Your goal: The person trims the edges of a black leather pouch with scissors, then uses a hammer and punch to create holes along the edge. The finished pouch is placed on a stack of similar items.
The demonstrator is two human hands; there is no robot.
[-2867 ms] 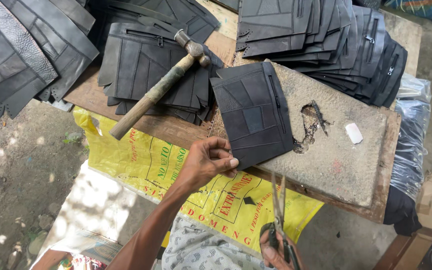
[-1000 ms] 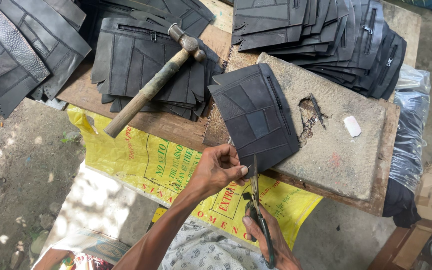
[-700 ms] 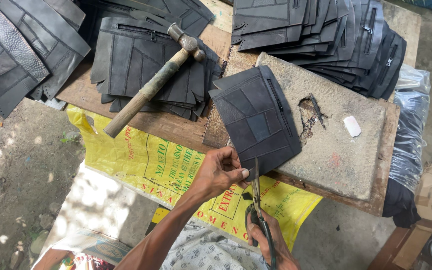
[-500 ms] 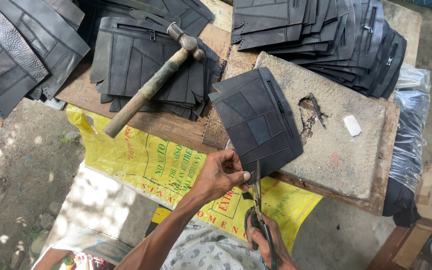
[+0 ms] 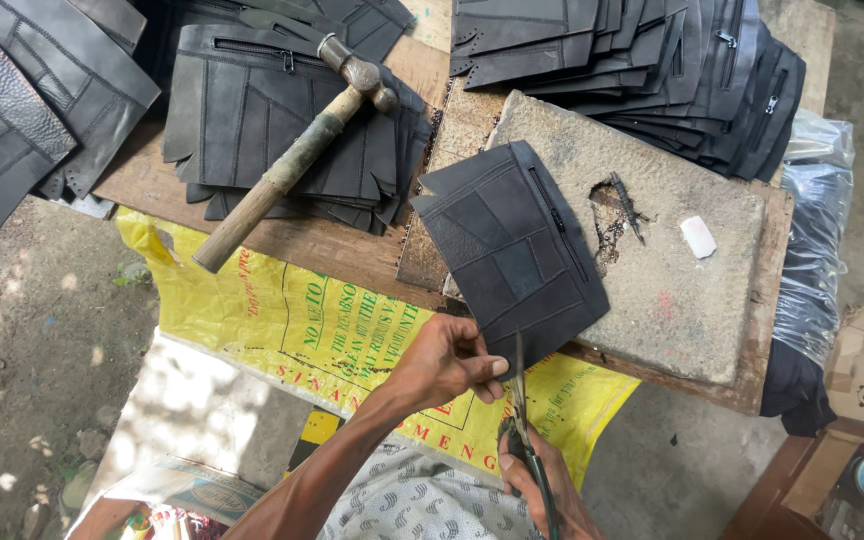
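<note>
Bringing scissors (image 5: 522, 400) up to the pouch (image 5: 512, 250), hands closer.

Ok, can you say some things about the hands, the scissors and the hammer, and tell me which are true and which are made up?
1. The right hand holds scissors. True.
2. The left hand grips the hammer. False: it pinches the edge of the dark leather piece; the hammer lies untouched on a leather stack.
3. The leather piece rests on a stone slab. True.
4. The scissors point away from the leather piece. False: the blades point up at its near edge.
5. The sack under the board is blue. False: yellow.
</note>
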